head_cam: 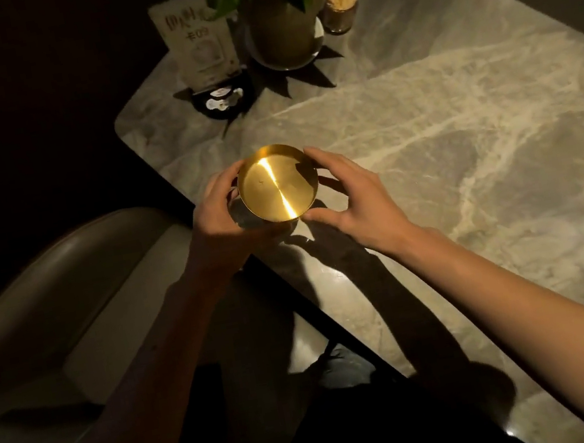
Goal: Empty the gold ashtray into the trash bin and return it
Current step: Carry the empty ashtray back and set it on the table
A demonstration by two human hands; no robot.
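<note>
**Dim lounge, marble table: gold ashtray held at table edge**

Setting: dark room; rectangular table (441,124) with polished grey-beige marble top, pale veining, rounded corner, dark edge band.

Item 1. Gold ashtray (277,183): round, shallow, brushed metal dish with low upright rim; flat interior catching one bright diagonal streak of light; nothing visible inside. Position: above the near-left table edge, tilted slightly toward the camera, held between both hands.

Item 2. Left hand (223,217): bare, fingers curled around the ashtray's left rim, thumb beneath its near side; gripping.

Item 3. Right hand (353,199): bare, fingers half spread, fingertips on the right rim, thumb touching the near edge; steadying grip.

Item 4. Potted plant (281,24): far end of table; broad glossy green leaves, tapered dull-gold pot on a pale round saucer.

Item 5. Toothpick jar (339,10): small clear cylinder, just right of the pot.

Item 6. Printed table card (200,42): upright, cream, on a dark round base, left of the pot.

Item 7. Armchair (62,301): smooth, curved, pale upholstery, beside the table's left.
</note>
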